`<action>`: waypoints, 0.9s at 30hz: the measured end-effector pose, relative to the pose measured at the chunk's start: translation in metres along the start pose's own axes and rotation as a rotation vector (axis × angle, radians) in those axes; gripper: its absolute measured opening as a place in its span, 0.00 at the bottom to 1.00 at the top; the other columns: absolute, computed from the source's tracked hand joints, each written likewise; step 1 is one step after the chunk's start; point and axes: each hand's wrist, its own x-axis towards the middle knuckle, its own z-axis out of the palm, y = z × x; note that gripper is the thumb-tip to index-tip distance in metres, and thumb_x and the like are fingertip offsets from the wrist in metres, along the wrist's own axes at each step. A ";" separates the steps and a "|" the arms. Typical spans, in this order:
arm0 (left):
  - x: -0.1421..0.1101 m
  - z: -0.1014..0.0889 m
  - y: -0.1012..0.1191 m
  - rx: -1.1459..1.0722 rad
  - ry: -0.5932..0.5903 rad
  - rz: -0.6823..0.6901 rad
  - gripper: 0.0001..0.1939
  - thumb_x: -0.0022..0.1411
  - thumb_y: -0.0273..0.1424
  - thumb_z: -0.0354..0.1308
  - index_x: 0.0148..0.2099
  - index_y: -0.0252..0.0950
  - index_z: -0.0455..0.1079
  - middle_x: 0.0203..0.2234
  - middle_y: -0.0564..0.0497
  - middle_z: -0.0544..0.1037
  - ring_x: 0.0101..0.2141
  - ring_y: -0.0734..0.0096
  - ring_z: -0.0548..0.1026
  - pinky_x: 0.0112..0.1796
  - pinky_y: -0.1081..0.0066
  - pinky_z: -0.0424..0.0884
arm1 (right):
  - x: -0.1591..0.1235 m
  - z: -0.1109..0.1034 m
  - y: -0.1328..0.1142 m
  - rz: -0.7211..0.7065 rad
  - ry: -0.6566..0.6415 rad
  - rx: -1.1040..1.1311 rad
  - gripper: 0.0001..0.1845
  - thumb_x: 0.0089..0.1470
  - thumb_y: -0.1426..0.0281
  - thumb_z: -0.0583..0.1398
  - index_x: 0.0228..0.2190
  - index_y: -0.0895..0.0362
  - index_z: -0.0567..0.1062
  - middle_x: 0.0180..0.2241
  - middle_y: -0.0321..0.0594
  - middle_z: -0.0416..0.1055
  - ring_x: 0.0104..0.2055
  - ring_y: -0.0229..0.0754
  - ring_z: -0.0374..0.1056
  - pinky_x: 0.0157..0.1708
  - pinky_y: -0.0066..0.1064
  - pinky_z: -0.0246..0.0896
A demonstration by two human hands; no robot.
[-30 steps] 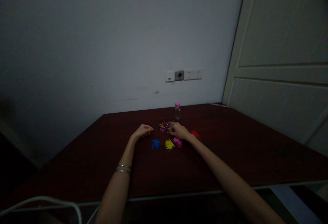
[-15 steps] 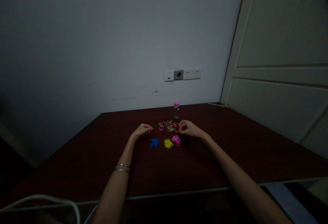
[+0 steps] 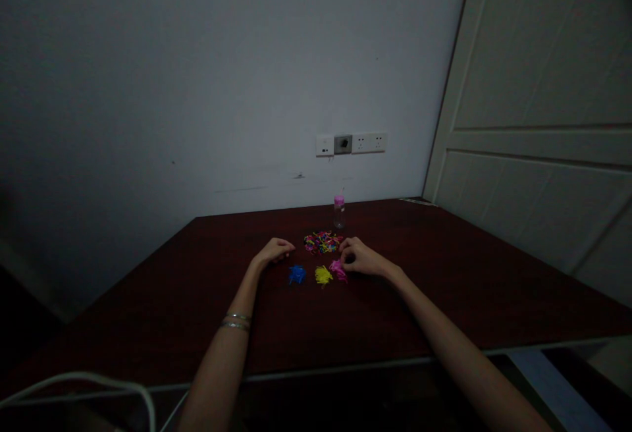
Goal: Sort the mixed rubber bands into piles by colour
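Note:
A mixed heap of small, thin, multicoloured strips (image 3: 322, 242), which look like little rubber bands, lies mid-table. In front of it sit separate piles: blue strips (image 3: 297, 274), yellow strips (image 3: 323, 276) and pink strips (image 3: 338, 269). My right hand (image 3: 361, 257) is at the right edge of the pink pile, thumb and forefinger pinched together; whatever is between them is hidden. To the left of the heap, my left hand (image 3: 276, 251) rests on the table with curled fingers, its fingertips pointing at the heap. I cannot make out whether it holds anything.
Behind the heap stands a clear bottle with a pink cap (image 3: 339, 212). The dark red table (image 3: 316, 326) runs back to a wall with sockets (image 3: 368, 143). A pale cabinet door (image 3: 538, 155) is on the right. A white cable (image 3: 99, 379) loops at the front left.
My right hand has come down and nearer, from the heap's right edge to the pink pile, with a pink strip at its fingertips before. My left hand has stayed in place.

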 end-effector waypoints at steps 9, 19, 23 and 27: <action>-0.004 0.001 0.008 0.021 0.053 0.008 0.17 0.48 0.34 0.54 0.39 0.30 0.72 0.19 0.54 0.68 0.16 0.83 0.58 0.16 0.80 0.50 | 0.001 -0.011 0.008 0.052 0.106 -0.024 0.10 0.46 0.64 0.59 0.24 0.58 0.74 0.37 0.42 0.66 0.41 0.41 0.61 0.43 0.31 0.55; -0.010 0.022 0.029 0.508 0.222 0.191 0.10 0.49 0.31 0.55 0.35 0.35 0.74 0.29 0.49 0.75 0.30 0.72 0.70 0.28 0.77 0.61 | -0.010 -0.032 0.047 0.255 0.273 -0.187 0.13 0.49 0.65 0.55 0.26 0.60 0.75 0.34 0.44 0.69 0.36 0.41 0.64 0.39 0.29 0.57; -0.010 0.035 0.035 0.574 0.177 0.229 0.13 0.51 0.33 0.55 0.40 0.37 0.73 0.31 0.49 0.76 0.32 0.70 0.71 0.29 0.77 0.61 | -0.011 -0.033 0.050 0.295 0.285 -0.190 0.12 0.49 0.66 0.55 0.27 0.60 0.75 0.34 0.45 0.69 0.37 0.41 0.65 0.40 0.29 0.57; -0.006 0.039 0.035 0.582 0.179 0.226 0.13 0.53 0.34 0.54 0.41 0.38 0.73 0.32 0.49 0.76 0.33 0.69 0.71 0.30 0.76 0.62 | -0.011 -0.032 0.046 0.299 0.280 -0.196 0.12 0.49 0.66 0.55 0.27 0.60 0.75 0.35 0.45 0.69 0.37 0.42 0.65 0.40 0.29 0.57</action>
